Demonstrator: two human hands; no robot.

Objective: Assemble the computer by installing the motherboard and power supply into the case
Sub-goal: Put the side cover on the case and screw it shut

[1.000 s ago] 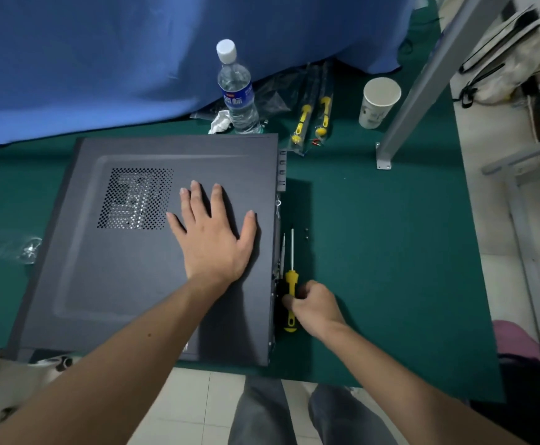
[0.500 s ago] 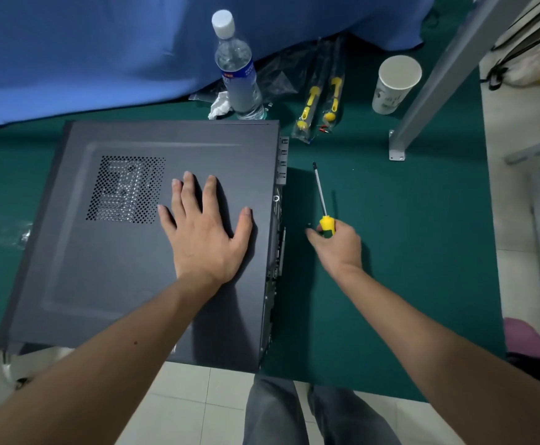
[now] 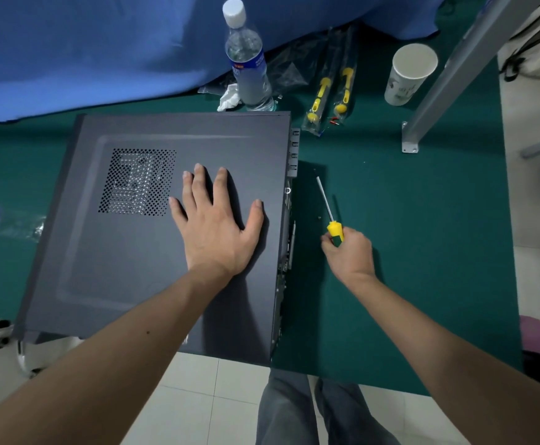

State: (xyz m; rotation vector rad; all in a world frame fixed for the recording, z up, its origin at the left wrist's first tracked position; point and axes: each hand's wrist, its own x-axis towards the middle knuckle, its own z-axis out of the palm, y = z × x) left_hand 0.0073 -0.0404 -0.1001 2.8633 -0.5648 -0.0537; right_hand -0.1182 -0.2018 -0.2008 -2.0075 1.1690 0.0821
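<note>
On the green table mat (image 3: 407,252), the closed computer case (image 3: 127,252) is laid on its side, its vented side panel facing up. The left hand (image 3: 217,229) is pressed flat on that panel, fingers spread wide. Just beside the case's rear edge, a yellow-handled screwdriver (image 3: 328,210) is gripped by the right hand (image 3: 349,252), shaft pointed away.

Dark grey PC case (image 3: 140,252) lies flat on its side, side panel on, perforated vent facing up, near edge overhanging table.
</note>
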